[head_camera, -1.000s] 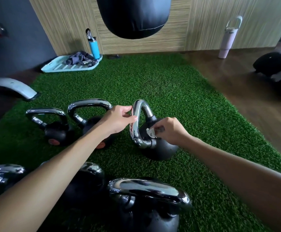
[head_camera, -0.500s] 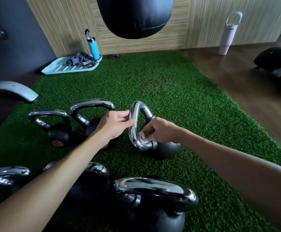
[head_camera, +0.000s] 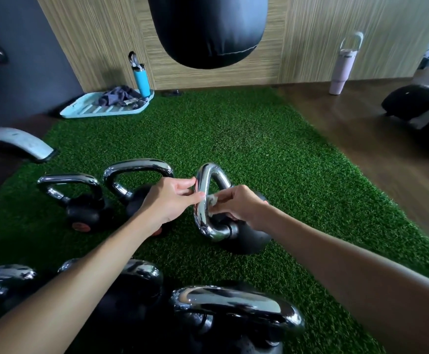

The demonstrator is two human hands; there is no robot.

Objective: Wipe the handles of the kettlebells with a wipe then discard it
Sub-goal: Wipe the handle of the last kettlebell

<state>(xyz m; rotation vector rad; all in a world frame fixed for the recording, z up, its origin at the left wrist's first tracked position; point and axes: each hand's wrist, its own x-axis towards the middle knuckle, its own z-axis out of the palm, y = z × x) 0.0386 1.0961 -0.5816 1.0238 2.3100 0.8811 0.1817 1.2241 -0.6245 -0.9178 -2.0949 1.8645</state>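
Note:
A black kettlebell (head_camera: 246,238) with a chrome handle (head_camera: 204,200) stands on the green turf (head_camera: 259,149), seen edge-on. My left hand (head_camera: 170,200) pinches the handle's near bar between thumb and fingers. My right hand (head_camera: 239,203) reaches through the handle's loop and holds a small white wipe (head_camera: 212,200) against the inner side of the bar. Two more kettlebells (head_camera: 83,203) (head_camera: 136,185) stand to the left. Three others sit close to me at the bottom, the largest (head_camera: 233,320) under my right forearm.
A black punching bag (head_camera: 208,29) hangs above the far turf. A light blue tray (head_camera: 101,108) with dark cloths and a blue bottle (head_camera: 141,77) sits at the back left. A pale pink bottle (head_camera: 341,70) stands on the wooden floor; black gear (head_camera: 420,108) lies at right.
My right hand has slid the wipe up from the handle's base to the middle of the bar. My left hand keeps its hold on the handle.

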